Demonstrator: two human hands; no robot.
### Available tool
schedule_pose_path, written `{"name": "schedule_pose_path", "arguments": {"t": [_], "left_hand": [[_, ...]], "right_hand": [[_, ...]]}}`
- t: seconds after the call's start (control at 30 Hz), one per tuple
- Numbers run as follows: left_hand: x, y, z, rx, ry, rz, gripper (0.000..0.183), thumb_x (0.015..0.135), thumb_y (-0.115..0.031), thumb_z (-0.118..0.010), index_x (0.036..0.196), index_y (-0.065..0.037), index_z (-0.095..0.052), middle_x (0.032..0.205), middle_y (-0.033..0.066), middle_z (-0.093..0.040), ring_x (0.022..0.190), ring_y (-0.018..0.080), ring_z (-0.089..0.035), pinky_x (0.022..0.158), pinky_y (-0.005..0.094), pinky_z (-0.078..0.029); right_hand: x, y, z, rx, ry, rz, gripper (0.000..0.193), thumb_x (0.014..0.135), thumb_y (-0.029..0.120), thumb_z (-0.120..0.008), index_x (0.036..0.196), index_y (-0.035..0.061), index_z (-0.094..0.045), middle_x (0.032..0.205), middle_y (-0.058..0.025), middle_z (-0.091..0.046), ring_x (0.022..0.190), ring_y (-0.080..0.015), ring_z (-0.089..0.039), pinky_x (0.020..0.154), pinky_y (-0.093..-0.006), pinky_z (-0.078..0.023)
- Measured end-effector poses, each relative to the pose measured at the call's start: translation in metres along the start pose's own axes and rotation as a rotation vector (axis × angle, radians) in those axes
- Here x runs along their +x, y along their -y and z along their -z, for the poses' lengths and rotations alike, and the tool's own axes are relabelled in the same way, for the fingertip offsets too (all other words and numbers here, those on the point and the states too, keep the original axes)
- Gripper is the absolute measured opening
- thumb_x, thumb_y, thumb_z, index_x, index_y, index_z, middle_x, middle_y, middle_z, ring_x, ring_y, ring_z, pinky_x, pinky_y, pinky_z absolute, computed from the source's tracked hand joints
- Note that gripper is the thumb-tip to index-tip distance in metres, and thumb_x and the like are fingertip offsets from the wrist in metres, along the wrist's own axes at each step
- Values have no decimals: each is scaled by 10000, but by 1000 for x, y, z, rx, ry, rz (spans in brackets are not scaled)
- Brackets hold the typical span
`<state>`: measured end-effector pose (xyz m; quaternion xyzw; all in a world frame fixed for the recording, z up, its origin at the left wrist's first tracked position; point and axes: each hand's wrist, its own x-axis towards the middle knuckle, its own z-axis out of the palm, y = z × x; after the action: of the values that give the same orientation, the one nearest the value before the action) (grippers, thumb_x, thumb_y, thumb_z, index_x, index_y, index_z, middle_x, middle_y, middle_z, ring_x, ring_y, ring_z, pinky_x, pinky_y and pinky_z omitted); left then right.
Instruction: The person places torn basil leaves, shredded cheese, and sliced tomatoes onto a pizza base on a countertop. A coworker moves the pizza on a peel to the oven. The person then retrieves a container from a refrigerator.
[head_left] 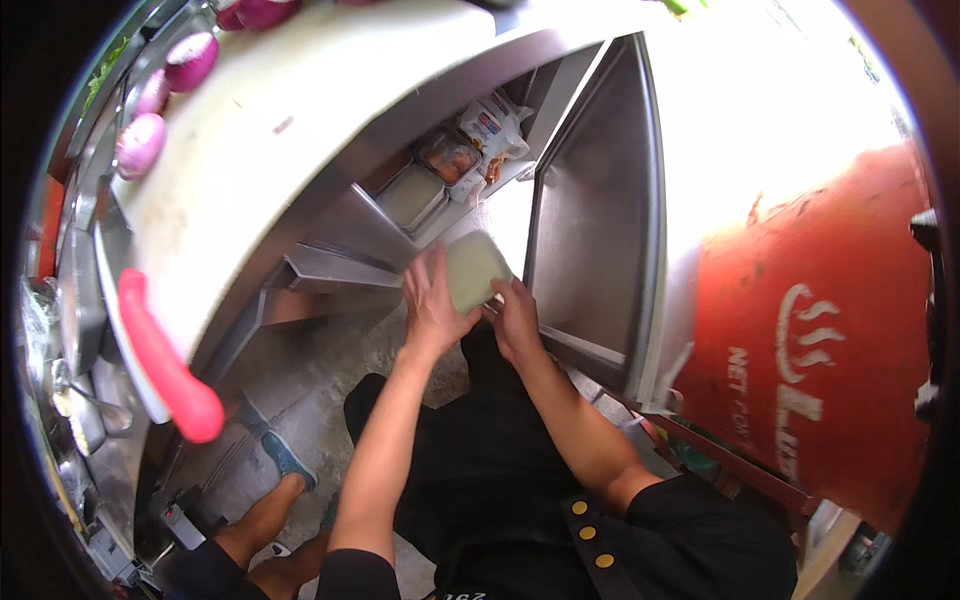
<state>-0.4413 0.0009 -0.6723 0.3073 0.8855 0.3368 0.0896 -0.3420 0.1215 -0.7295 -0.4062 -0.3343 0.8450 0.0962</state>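
Note:
A box-shaped container with a pale green top is held between my two hands, slightly blurred by motion. My left hand wraps round its left side, fingers closed along the edge. My right hand grips the lower right corner. Just beyond the container, an under-counter metal cabinet stands open. In it are a pale rectangular tub, a clear box with orange-brown food and a white plastic packet.
The cabinet's metal door stands open at my right, beside a red gas cylinder. A white cutting board covers the counter at left, with a red-handled knife and several red onions. Another person's leg is at lower left.

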Motion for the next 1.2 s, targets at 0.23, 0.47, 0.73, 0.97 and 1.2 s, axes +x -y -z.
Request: {"name": "schedule_pose_path", "arguments": {"t": [0.23, 0.47, 0.73, 0.97, 1.2], "left_hand": [[23, 106, -95, -942, -215, 494, 474, 1073, -262, -714, 1465, -20, -603, 1293, 114, -726, 1151, 291, -708, 968, 391, -576], [115, 159, -194, -1687, -483, 933, 650, 1081, -341, -695, 1584, -8, -453, 1497, 184, -585, 1275, 301, -631, 1055, 353, -554], [158, 156, -211, -1665, -853, 1027, 593, 1046, -256, -672, 1519, 61, -506, 1506, 198, -574, 1305, 324, -630, 1058, 370, -572], [155, 142, -200, -619, -434, 1031, 445, 1021, -276, -685, 1354, 16, -643, 1487, 156, -618, 1313, 247, -649, 1064, 344, -557], [168, 144, -195, 504, 316, 771, 424, 1012, -254, -685, 1415, -133, -638, 1468, 117, -624, 1365, 255, -604, 1106, 359, -513]], "right_hand": [[97, -26, 31, 155, -132, 183, 380, 1031, 182, -650, 1372, 31, -576, 1256, -105, -639, 1158, -289, -646, 1098, -476, -545], [157, -43, 62, 323, -273, 151, 439, 1002, 244, -672, 1377, 47, -558, 1329, -125, -544, 1176, -345, -602, 1069, -452, -541], [182, -50, 63, 316, -308, 91, 548, 1006, 277, -676, 1481, 44, -535, 1452, -148, -543, 1155, -328, -628, 1018, -426, -567], [184, -50, 64, 241, -325, 80, 538, 991, 303, -695, 1453, 54, -577, 1399, -139, -591, 1107, -290, -641, 961, -400, -585], [186, -54, 64, 191, -311, 57, 433, 981, 287, -686, 1355, 84, -609, 1372, -117, -592, 1072, -269, -638, 941, -401, -591]]}}
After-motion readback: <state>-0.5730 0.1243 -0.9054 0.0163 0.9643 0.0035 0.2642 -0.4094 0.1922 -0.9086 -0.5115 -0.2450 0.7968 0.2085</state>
